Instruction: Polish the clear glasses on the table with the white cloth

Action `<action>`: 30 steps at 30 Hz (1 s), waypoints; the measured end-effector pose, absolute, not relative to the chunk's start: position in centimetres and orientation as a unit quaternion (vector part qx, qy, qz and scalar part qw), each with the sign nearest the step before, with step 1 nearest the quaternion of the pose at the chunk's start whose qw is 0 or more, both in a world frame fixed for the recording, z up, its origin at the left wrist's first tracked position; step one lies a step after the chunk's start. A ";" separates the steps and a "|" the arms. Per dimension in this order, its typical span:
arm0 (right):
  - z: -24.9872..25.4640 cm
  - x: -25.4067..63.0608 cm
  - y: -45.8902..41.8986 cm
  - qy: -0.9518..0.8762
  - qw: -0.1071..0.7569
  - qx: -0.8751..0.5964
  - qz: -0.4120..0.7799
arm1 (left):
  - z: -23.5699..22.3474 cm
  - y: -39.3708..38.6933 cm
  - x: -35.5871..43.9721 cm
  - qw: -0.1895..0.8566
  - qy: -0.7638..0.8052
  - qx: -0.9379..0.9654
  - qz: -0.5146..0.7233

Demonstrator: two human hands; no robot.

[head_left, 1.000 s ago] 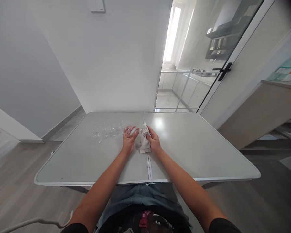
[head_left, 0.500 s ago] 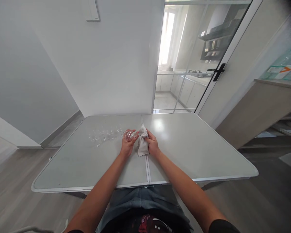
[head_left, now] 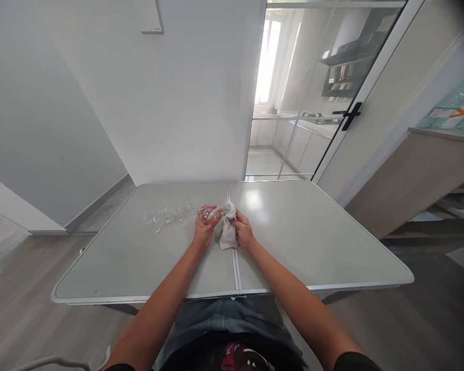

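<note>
Two bare hands meet near the middle of a smooth, pale grey-green table (head_left: 313, 237) with a pale rim. The left hand (head_left: 203, 232) has its fingers curled around the rounded bowl of a clear, glossy drinking glass (head_left: 206, 214), tipped sideways just left of the table's seam, its narrow end toward the right. The right hand (head_left: 245, 231) has thumb and fingers clamped on a soft, crumpled, off-white cloth (head_left: 228, 237), bunched at that end, a loose flap trailing toward the near side. The step in hand appears to be working cloth against glass; the next move calls for a light, steady hold, as the wall looks thin. Farther left sit transparent, shiny glassware pieces (head_left: 166, 212), too faint to count.
</note>
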State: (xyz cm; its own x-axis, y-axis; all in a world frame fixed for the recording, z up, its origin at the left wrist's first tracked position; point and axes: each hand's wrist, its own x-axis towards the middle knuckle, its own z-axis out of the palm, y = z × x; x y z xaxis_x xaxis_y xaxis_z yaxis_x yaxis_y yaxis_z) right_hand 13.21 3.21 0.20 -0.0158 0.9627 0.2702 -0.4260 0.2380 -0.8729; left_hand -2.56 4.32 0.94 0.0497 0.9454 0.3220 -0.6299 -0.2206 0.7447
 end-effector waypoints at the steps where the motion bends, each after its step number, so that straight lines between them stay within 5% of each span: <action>1: 0.1 13.2 3.2 -0.461 0.632 -0.293 0.550 | 1.0 4.3 -2.6 0.594 0.189 0.413 0.664; 30: 0.1 13.0 3.2 -0.538 0.591 -0.319 0.509 | 1.3 4.4 -2.9 0.588 0.192 0.405 0.673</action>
State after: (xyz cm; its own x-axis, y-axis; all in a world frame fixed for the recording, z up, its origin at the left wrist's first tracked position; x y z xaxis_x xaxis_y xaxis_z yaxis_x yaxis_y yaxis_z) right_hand 13.03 3.19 0.08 -0.0971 0.9454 0.3112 -0.2578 0.2781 -0.9253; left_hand -2.88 4.41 1.29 0.0200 0.9472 0.3201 -0.6362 -0.2349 0.7349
